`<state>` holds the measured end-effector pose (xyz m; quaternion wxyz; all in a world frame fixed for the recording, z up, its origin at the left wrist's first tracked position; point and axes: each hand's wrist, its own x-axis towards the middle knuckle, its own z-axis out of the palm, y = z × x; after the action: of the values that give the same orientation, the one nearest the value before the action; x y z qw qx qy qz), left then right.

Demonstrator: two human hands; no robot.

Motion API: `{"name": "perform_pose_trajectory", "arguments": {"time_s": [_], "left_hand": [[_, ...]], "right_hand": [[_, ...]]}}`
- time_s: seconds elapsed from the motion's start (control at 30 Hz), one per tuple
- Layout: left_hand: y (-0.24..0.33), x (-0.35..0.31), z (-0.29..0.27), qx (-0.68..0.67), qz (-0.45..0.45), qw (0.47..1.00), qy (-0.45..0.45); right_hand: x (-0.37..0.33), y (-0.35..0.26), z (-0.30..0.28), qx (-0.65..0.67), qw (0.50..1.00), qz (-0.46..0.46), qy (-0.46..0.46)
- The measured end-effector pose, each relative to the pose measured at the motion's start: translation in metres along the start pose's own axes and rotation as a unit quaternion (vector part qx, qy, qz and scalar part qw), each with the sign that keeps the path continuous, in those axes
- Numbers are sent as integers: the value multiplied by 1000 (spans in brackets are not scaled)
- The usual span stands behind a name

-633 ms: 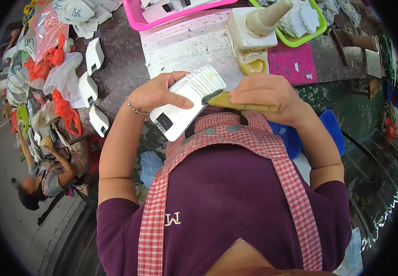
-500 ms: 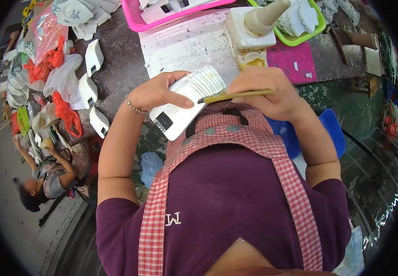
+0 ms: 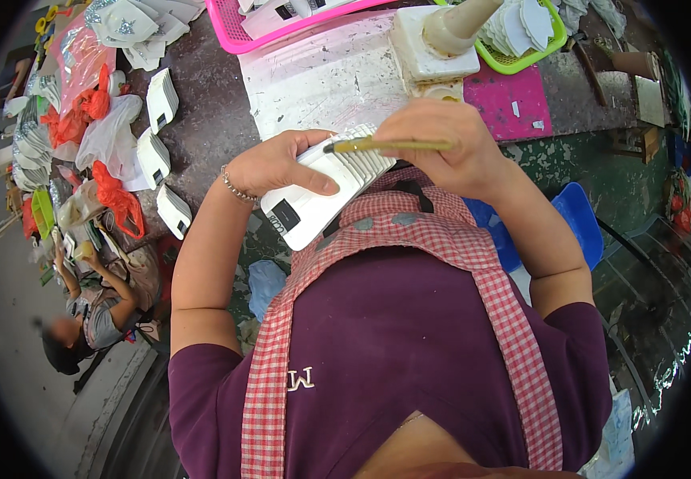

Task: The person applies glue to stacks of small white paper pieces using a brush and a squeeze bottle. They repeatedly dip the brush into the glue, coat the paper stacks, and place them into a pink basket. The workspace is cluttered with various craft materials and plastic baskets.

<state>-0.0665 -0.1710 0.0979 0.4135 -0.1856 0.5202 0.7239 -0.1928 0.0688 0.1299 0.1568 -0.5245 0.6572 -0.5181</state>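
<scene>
A fanned stack of white cards, each step overlapping the last, is gripped in my left hand. My thumb presses on the top card, which has a black rectangle near its lower end. My right hand is closed on a slim brush with a yellowish handle. The brush lies almost level, its dark tip over the upper left side of the fanned edges, near my left fingers. Whether the tip touches the cards, I cannot tell.
Beyond my hands stands a white glue-stained container with a cone-shaped top. A pink basket and a green basket hold white pieces. Several card stacks lie left, near red and clear bags. Another person sits far left.
My right hand has moved up and left, carrying the brush tip from the stack's right edge across to its upper left. The left hand stays nearly still with the cards.
</scene>
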Motion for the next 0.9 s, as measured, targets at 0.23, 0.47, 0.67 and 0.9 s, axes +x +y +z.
{"name": "perform_pose_trajectory", "arguments": {"time_s": [0.23, 0.47, 0.67, 0.9], "left_hand": [[-11, -5, -9, -70, 41, 996, 25], [-6, -10, -3, -84, 75, 992, 61], [-5, -12, 1, -59, 99, 991, 70], [-29, -17, -11, -108, 136, 984, 49]], "right_hand": [[-20, -7, -23, 29, 991, 27, -130], [-19, -12, -29, 177, 962, 178, 106], [-15, 6, 18, 288, 883, 323, 180], [-15, 16, 2, 278, 895, 269, 224]]}}
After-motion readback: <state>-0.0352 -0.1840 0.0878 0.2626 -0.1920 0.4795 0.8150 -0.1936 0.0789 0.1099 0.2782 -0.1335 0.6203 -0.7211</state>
